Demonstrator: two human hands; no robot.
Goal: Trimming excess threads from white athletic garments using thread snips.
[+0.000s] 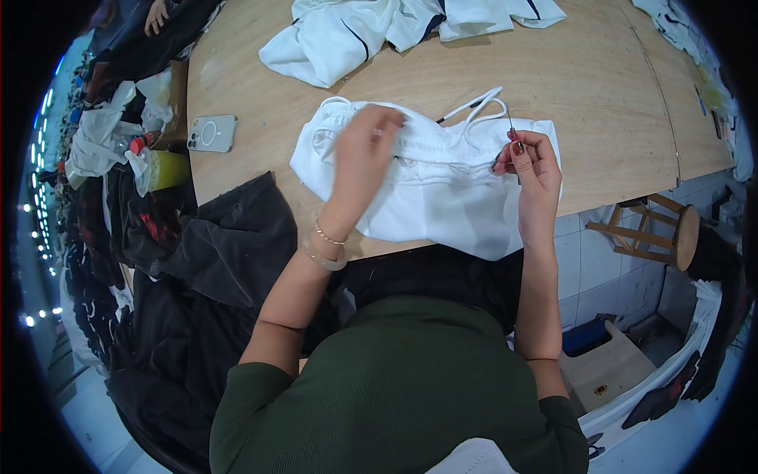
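Observation:
White drawstring trousers or shorts [466, 205] lie folded on the table in front of me, their gathered elastic waistband running across the top. A white cord [483, 103] with a dark tip loops up from the waistband on the right. My right hand [533, 162] is closed in a pinch at the waistband's right end. From its fingers a thin dark tool with a slim shaft [512, 118] points upward; its exact kind is unclear. Over the left part of the waistband is my left hand [367, 150], its fingers smeared by motion, so their grip is hidden.
More white garments with dark piping [339, 39] lie at the table's far side. A phone [213, 133] rests near the left edge, beside dark cloth [237, 237] and a yellow cup [168, 170]. A wooden stool [683, 237] stands at right. Another person's hand [156, 17] shows at top left.

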